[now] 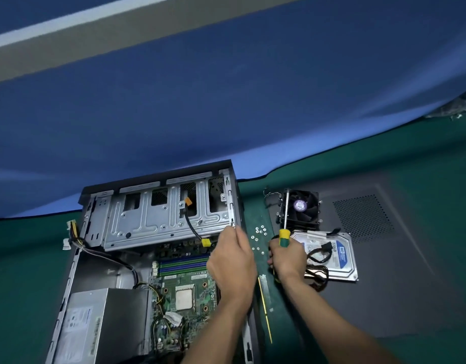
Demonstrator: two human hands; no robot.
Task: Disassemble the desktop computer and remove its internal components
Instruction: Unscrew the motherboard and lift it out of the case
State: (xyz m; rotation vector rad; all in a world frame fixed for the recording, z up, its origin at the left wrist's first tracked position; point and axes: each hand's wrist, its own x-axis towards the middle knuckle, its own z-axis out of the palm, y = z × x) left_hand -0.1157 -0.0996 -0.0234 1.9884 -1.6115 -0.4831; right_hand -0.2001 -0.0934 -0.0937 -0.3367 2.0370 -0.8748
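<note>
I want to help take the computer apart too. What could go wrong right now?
The tiny loose screws lie right beside the right hand gripping the screwdriver; a bump could scatter them. The left hand works at the metal drive cage, whose edges might scratch fingers. The bare processor underneath could be hit if something drops.

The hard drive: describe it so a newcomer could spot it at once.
Look right of the open computer case, on the dark grey side panel lying flat on the green mat. Just past the right hand gripping the screwdriver lies the hard drive, near the black cooler fan. It alone is a flat silver slab with a blue-and-white label, black cables draped across it.
</note>
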